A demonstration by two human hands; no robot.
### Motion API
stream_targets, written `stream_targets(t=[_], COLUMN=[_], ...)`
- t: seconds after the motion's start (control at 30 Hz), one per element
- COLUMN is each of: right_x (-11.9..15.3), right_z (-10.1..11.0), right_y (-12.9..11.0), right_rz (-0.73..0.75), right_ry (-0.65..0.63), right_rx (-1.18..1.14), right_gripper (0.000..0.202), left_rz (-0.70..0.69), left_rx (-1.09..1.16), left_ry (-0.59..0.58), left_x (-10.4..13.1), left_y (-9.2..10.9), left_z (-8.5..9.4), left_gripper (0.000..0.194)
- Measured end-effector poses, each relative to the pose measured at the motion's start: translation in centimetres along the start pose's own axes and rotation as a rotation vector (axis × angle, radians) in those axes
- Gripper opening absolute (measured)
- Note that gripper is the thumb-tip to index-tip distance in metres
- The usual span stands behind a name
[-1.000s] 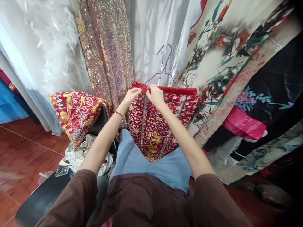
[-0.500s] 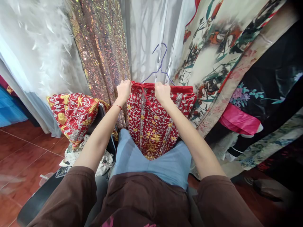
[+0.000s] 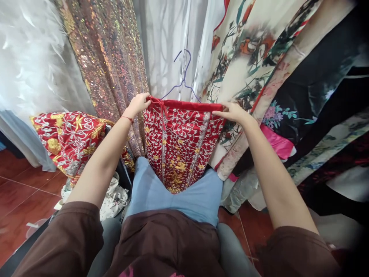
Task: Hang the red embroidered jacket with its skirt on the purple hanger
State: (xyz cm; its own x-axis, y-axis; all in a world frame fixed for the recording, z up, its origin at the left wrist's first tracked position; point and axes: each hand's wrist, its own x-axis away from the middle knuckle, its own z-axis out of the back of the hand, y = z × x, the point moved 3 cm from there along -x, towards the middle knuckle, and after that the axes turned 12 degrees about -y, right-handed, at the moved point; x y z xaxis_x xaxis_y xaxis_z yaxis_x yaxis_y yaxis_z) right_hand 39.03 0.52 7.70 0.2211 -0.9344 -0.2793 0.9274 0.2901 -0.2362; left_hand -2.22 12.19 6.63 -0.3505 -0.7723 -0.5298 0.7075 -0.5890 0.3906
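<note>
The red skirt (image 3: 180, 144) is held upright in front of the person, its red waistband (image 3: 190, 105) stretched nearly level and its lower part hanging down between the knees. Silver swirls cover the cloth, with gold embroidery gathered low at the middle. A red bow (image 3: 162, 103) sits near the left end of the waistband, its loose ends lying over the front. The left hand (image 3: 140, 103) is closed on the left end of the waistband; the right hand (image 3: 232, 112) pinches the right end between thumb and fingers. The purple hanger (image 3: 183, 80) rises above the waistband, its lower part hidden behind the skirt. A red bracelet (image 3: 127, 118) circles the left wrist. Below are blue trousers (image 3: 175, 204) and a brown shirt (image 3: 170, 242). To the left, a red and gold cloth (image 3: 69, 138) lies draped over the back of a chair (image 3: 124, 179), with a spotted white cloth (image 3: 113, 200) beneath it, partly covered by the left arm. Behind hang white feathers (image 3: 31, 57), a sequined cloth (image 3: 109, 54) and sheer white fabric (image 3: 161, 46). On the right are a floral cloth (image 3: 235, 65), a black garment (image 3: 308, 92) with purple flowers and a bright pink cloth (image 3: 276, 143). The floor (image 3: 20, 192) is red tile.
</note>
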Motion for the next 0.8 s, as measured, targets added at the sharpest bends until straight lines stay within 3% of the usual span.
stream_targets(t=[0.07,0.2,0.3,0.4,0.5,0.57,0.63,0.7,0.8], right_x=[0.5,1.1,0.9,0.3,-0.1,-0.2,-0.4,-0.9,-1.5], right_z=[-0.1,-0.6,-1.2,-1.8,-2.4,-2.5,-2.5,-2.9,-5.0], right_y=[0.9,1.1,1.3,1.1,-0.6,-3.2,-7.2,-12.4,-22.0], right_rz=[0.059,0.074,0.016,-0.057,-0.183,-0.207,-0.126,0.029,0.295], right_ry=[-0.042,0.145,0.214,0.164,0.144,0.234,0.340,0.369,0.278], right_rx=[-0.091,-0.092,-0.113,-0.082,0.074,0.208,0.279,0.281,0.266], right_gripper=[0.043,0.043,0.046,0.047,0.060,0.065,0.061,0.055,0.049], left_rz=[-0.015,-0.018,-0.002,0.058,0.097,0.077,0.057,0.091,0.263], left_rx=[0.066,0.137,0.208,0.277,0.279,0.288,0.341,0.447,0.703], left_ry=[0.002,0.079,0.135,0.154,0.203,0.237,0.204,0.108,-0.039], left_x=[-0.1,0.5,0.8,1.1,3.2,6.1,9.7,13.8,19.3], left_y=[-0.1,0.5,1.1,1.4,2.1,2.9,3.4,3.3,2.0], left_z=[0.1,-0.1,-0.8,-1.4,-1.7,-1.8,-2.3,-3.2,-4.9], left_gripper=[0.012,0.009,0.010,0.024,0.046,0.046,0.031,0.017,0.015])
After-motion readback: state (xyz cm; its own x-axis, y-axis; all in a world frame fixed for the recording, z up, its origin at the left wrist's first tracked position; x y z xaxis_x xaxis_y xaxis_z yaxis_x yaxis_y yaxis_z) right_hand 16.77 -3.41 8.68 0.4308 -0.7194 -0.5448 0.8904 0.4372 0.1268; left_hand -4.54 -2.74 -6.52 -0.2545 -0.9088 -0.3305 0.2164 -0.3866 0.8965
